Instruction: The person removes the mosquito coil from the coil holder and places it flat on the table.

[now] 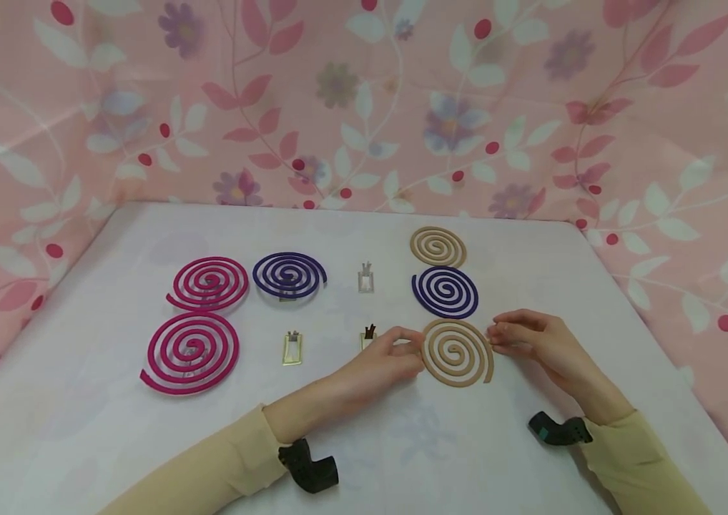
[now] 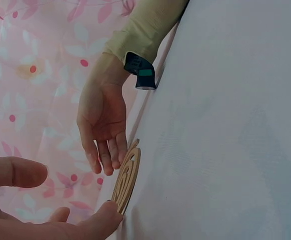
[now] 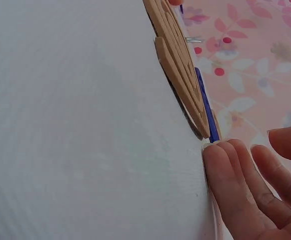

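Note:
A tan mosquito coil (image 1: 454, 350) lies flat on the white table between the two hands. My left hand (image 1: 382, 365) touches its left edge with a fingertip; in the left wrist view the thumb (image 2: 25, 172) stands well apart from the coil (image 2: 128, 180). On the other side, my right hand (image 1: 547, 350) has its fingertips beside the coil's right edge. The right wrist view shows these fingers (image 3: 225, 170) nearly straight on the table, close to the coil's end (image 3: 185, 85). Just beyond lies a dark blue coil (image 1: 446, 290), with another tan coil (image 1: 436, 245) behind it.
Two pink coils (image 1: 193, 348) sit on small metal stands at the left, beside a dark blue coil (image 1: 288, 276) on its stand. Bare stands include a gold one (image 1: 300, 350), a silver one (image 1: 366, 290) and one with dark prongs (image 1: 370, 332), partly behind my left hand.

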`<state>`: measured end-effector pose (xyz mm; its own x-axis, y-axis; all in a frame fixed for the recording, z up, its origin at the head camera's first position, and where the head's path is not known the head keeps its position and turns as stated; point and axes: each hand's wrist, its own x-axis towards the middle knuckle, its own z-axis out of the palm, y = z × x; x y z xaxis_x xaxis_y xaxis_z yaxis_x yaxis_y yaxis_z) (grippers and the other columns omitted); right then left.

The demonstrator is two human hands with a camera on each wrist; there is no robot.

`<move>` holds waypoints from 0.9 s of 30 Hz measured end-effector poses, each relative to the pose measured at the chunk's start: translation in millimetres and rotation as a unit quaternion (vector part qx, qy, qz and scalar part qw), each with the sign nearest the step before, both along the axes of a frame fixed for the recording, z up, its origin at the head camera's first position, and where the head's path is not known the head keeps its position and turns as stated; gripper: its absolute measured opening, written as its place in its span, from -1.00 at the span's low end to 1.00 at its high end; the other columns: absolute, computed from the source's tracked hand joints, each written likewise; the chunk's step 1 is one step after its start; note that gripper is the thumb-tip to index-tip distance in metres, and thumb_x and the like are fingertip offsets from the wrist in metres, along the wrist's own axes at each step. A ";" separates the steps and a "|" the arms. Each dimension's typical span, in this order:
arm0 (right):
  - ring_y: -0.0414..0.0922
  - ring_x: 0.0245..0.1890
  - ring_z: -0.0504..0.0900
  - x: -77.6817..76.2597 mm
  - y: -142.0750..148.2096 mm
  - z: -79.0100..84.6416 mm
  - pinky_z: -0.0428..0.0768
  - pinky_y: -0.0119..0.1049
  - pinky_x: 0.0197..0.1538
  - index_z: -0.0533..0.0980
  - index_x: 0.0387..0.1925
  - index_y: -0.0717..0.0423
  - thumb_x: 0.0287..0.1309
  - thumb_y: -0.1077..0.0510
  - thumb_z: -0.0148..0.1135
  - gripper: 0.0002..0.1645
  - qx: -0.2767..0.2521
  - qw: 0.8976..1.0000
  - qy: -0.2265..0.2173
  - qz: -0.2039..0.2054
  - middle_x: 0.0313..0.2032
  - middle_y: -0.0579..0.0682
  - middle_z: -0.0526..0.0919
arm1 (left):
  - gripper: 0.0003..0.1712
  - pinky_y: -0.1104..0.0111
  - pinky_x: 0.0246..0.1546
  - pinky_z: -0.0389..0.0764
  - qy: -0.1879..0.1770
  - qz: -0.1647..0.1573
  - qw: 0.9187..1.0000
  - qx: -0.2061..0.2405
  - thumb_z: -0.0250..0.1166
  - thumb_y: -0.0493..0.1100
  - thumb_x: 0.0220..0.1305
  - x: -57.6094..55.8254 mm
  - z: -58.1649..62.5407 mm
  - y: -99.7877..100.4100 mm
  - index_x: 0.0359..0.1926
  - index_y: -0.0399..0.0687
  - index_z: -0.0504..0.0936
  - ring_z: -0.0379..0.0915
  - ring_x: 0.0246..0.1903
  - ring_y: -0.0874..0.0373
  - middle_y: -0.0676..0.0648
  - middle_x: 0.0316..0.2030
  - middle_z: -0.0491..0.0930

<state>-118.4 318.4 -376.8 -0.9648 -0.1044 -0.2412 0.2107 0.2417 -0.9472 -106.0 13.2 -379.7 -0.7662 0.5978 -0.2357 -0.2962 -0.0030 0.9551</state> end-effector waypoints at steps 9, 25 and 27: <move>-0.06 -0.07 0.72 -2.4 -15.7 44.0 0.68 -0.33 0.04 0.51 0.14 0.21 0.41 0.13 0.17 -0.64 -0.080 0.988 0.131 -0.018 -0.05 0.00 0.72 | -0.45 0.01 0.39 0.34 0.174 -0.003 0.984 -0.033 0.13 -0.26 0.44 -22.1 59.1 -54.9 0.38 -0.26 0.27 0.27 0.39 -0.18 -0.26 0.42 0.31; 0.00 -0.03 0.69 -52.7 -123.1 94.8 0.65 -0.24 0.13 0.56 0.12 0.11 0.36 0.11 0.25 -0.65 -0.143 0.972 0.185 -0.015 0.02 0.06 0.68 | -0.56 0.57 0.07 0.56 0.256 0.151 0.954 -0.049 0.13 -0.09 0.50 -69.4 107.7 -187.9 0.33 0.02 0.37 0.46 0.19 0.22 -0.07 0.26 0.44; 0.02 -0.01 0.68 -58.4 -137.1 100.1 0.63 -0.19 0.17 0.56 0.11 0.10 0.35 0.13 0.24 -0.66 -0.149 0.971 0.188 -0.013 0.03 0.07 0.67 | -0.57 0.57 0.04 0.58 0.256 0.160 0.952 -0.050 0.15 -0.09 0.49 -74.7 106.7 -197.7 0.31 0.01 0.40 0.49 0.13 0.27 -0.01 0.20 0.49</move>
<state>-176.8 181.4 -276.7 -0.9821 -0.0898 0.1657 -0.1612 -0.0555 -0.9854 -180.7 -184.5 -273.0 -0.9351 0.3081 0.1752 0.2099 0.0833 0.9742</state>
